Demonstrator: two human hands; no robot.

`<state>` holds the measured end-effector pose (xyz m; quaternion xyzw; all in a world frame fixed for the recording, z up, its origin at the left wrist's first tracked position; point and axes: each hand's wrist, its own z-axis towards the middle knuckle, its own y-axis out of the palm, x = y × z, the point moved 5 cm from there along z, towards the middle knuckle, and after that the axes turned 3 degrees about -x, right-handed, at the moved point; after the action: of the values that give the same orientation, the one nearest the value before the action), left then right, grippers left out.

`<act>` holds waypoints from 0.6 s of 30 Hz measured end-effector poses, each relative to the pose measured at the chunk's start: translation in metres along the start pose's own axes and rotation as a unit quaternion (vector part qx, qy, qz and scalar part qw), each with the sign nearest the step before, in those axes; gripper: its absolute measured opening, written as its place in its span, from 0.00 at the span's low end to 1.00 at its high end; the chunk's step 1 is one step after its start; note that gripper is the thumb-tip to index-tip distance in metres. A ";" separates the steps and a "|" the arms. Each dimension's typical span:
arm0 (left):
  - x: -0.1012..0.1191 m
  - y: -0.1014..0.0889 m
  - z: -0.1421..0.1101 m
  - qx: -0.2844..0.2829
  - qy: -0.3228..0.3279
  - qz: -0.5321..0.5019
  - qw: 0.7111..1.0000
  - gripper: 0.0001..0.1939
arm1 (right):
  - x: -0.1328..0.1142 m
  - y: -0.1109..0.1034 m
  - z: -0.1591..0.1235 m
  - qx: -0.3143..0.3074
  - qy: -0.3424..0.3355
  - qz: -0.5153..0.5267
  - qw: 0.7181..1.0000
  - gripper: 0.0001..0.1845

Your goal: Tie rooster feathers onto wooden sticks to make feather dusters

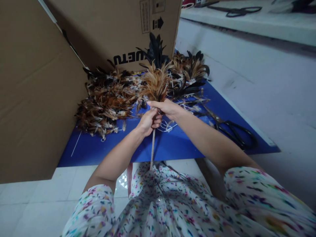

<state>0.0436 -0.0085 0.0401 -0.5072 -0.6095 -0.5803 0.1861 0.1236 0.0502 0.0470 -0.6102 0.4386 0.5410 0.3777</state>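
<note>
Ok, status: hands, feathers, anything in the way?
Left hand on stick, right hand at base of feathers. Feathers fanned, tips pointing away. Scissors beside right forearm.

Garment: white, loose | Print: small multicoloured flecks | Sleeves: short, same print

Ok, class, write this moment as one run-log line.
left hand: grips stick | right hand: at base of feather bundle | loose feathers: piled on blue surface | black-handled scissors: right side
</note>
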 end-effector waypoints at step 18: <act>0.002 0.001 0.004 -0.055 -0.002 -0.044 0.998 0.09 | 0.002 0.002 -0.010 -0.016 -0.007 0.017 1.000 0.22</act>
<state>0.0454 -0.0048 0.0411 -0.4904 -0.5989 -0.6193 0.1313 0.1252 0.0397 0.0466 -0.6047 0.4378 0.5583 0.3618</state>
